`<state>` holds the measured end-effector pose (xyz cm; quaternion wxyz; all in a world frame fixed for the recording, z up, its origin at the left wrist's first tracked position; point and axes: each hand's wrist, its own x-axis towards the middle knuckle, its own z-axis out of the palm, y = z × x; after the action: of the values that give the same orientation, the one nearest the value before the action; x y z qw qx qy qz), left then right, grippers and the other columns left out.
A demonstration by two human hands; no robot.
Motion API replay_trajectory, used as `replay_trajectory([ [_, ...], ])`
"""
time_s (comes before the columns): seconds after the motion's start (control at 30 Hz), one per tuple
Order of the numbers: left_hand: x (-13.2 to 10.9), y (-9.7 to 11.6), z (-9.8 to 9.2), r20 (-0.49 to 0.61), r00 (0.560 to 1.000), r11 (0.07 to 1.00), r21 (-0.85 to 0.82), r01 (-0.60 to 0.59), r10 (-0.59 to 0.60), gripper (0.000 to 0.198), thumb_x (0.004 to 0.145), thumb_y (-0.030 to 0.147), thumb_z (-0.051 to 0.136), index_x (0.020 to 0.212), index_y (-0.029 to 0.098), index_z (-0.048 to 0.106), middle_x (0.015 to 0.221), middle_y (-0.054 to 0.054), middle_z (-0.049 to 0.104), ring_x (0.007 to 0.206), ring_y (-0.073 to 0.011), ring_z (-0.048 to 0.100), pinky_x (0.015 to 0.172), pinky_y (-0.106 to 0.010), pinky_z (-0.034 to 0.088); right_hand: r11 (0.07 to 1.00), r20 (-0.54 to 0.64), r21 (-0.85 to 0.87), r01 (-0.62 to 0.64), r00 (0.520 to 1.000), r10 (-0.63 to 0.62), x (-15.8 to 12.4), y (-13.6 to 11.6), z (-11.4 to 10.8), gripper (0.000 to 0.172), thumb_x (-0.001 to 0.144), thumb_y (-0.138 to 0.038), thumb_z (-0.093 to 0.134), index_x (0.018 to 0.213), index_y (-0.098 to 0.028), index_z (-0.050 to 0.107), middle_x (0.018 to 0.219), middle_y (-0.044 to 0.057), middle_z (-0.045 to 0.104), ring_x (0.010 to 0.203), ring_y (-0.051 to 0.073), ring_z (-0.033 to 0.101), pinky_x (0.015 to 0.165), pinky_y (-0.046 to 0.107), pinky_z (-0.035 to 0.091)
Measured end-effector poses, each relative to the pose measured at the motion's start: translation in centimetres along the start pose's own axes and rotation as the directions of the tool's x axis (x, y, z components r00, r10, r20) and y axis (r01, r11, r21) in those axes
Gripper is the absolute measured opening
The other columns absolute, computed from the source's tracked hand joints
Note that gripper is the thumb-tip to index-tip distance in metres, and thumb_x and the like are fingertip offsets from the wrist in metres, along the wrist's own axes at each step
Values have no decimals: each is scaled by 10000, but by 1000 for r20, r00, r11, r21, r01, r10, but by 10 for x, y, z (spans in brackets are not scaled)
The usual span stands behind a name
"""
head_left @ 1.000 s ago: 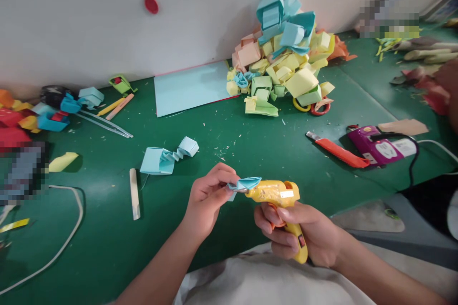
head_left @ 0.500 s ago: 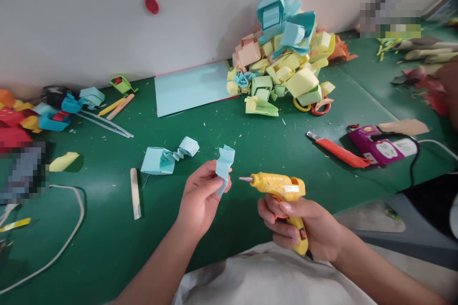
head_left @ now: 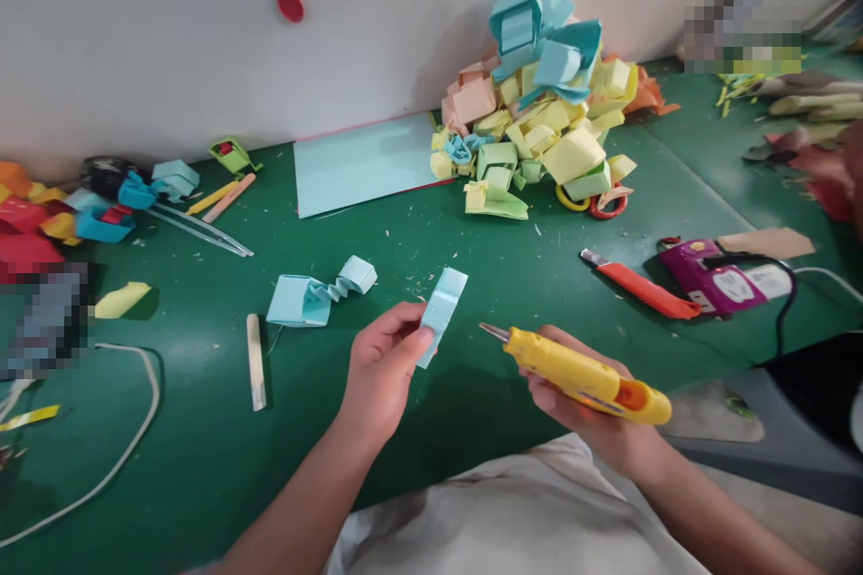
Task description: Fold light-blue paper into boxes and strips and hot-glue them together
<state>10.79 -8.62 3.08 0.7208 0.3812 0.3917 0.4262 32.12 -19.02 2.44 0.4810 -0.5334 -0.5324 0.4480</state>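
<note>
Between the thumb and fingers of my left hand (head_left: 384, 368) is a creased light-blue paper strip (head_left: 445, 301), its upper end leaning to the right. My right hand (head_left: 580, 409) is wrapped round a yellow hot glue gun (head_left: 573, 368). The gun's metal nozzle points up and left at the strip, a short gap away from it. Its handle is hidden beneath the body. Left of my left hand, on the table, lies a folded light-blue paper piece (head_left: 297, 298) joined by a zigzag strip to a small paper box (head_left: 358, 275).
A heap of folded paper boxes (head_left: 549, 117) stands against the wall beside a light-blue sheet (head_left: 364, 166). At right lie a red utility knife (head_left: 640, 287) and a purple power socket (head_left: 707, 274) with cables. A flat stick (head_left: 255, 364) and a white cord (head_left: 145, 431) are at left.
My right hand has tilted the glue gun so that its top faces me, and moved it slightly right. The paper strip in my left hand has turned, now flatter and leaning right.
</note>
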Motion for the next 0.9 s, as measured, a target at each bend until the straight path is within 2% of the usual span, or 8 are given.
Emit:
replay_trajectory([
  [0.1,0,-1,0,43,999,1000,28,-13,12,80,781,240,785,848,213,820,755,-11,629,683,-115,526,627,-232,415,974,23,-163,158,987,-156,5,-5,4,87,942,-230,629,857,-231,648,919,35,628,724,150,606,639,290,500],
  [0.2,-1,-2,-1,78,997,999,45,-12,9,60,800,232,769,830,211,816,774,-9,611,691,-116,517,631,-240,408,934,29,-266,238,971,-239,8,-2,10,56,917,-223,672,871,-225,641,965,41,634,755,156,631,662,293,523],
  [0.6,-3,-2,0,140,990,997,69,23,-33,100,821,246,744,863,204,824,797,-20,597,701,-122,503,626,-247,375,923,44,-307,233,972,-231,9,11,12,71,926,-221,681,893,-226,618,1000,39,619,773,150,628,691,296,540],
  [0.9,-4,-2,0,217,955,975,-51,218,-202,149,788,299,799,835,157,801,689,-9,565,630,-97,462,601,-231,342,924,49,-278,261,965,-258,17,11,14,97,906,-230,703,884,-228,609,980,34,628,769,155,636,689,300,535],
])
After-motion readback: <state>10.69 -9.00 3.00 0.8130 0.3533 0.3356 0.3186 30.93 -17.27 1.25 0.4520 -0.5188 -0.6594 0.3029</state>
